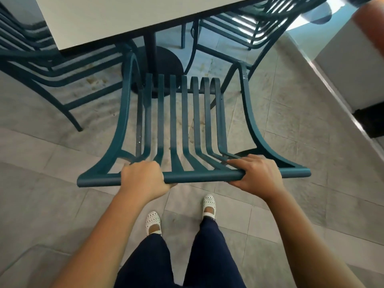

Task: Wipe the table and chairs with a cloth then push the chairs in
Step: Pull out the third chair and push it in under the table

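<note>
Hands sit wide apart on the chair's top rail (199,176) — your left hand (143,179) curls fully round it, your right hand (256,175) grips with fingers draped over and thumb beneath. That spread looks chosen to steer the chair (182,125) straight. It stands just short of the table (116,19), its seat front near the table's edge and pedestal base (166,59). Open floor lies between the two side chairs beside the table — keep the arms from clipping them. No cloth shows.
</note>
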Available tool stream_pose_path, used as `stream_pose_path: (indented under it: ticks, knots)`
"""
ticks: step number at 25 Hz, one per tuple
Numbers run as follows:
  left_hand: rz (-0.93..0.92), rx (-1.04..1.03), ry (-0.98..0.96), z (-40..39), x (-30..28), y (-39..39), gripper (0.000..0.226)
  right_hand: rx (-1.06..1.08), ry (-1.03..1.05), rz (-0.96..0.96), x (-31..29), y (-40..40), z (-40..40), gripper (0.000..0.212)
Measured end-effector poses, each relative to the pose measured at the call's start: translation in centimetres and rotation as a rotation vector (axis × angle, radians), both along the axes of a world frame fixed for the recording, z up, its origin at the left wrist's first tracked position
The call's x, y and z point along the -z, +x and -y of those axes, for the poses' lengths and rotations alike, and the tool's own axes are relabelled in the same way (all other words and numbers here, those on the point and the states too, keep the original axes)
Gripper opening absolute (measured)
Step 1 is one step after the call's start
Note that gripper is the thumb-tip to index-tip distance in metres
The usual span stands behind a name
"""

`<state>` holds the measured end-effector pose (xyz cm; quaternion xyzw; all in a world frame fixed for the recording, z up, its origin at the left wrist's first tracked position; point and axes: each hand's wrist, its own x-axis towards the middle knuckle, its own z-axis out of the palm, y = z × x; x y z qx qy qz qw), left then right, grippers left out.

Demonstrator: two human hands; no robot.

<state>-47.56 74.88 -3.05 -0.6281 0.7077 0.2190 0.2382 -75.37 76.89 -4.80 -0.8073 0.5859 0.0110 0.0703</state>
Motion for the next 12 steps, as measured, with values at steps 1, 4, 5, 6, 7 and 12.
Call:
stream_pose_path:
  ticks: [1, 4, 5, 6, 7, 12]
  knots:
    - [-0.009, -0.027, 0.021, 0.2, -0.1, -0.8, 0.068, -0.033, -0.001, 0.006, 0.0, -0.9, 0.7, 0.055]
    - [-0.024, -0.054, 0.021, 0.8, -0.2, -3.6, 0.093, -0.126, -0.014, 0.042, 0.0, -4.1, 2.8, 0.072]
    - [-0.027, -0.065, 0.009, 0.9, -0.3, -4.5, 0.099, -0.154, -0.015, 0.056, -0.1, -5.1, 3.5, 0.075]
    - [-0.032, -0.084, -0.007, 1.1, -0.2, -5.6, 0.102, -0.179, -0.017, 0.071, -0.2, -6.2, 4.4, 0.076]
    - [-0.040, -0.111, -0.023, 1.4, -0.2, -6.7, 0.104, -0.202, -0.021, 0.087, -0.3, -7.4, 5.2, 0.076]
    - [-0.011, -0.196, -0.123, 2.8, 0.2, -11.9, 0.121, -0.299, -0.022, 0.106, 0.0, -12.5, 9.6, 0.075]
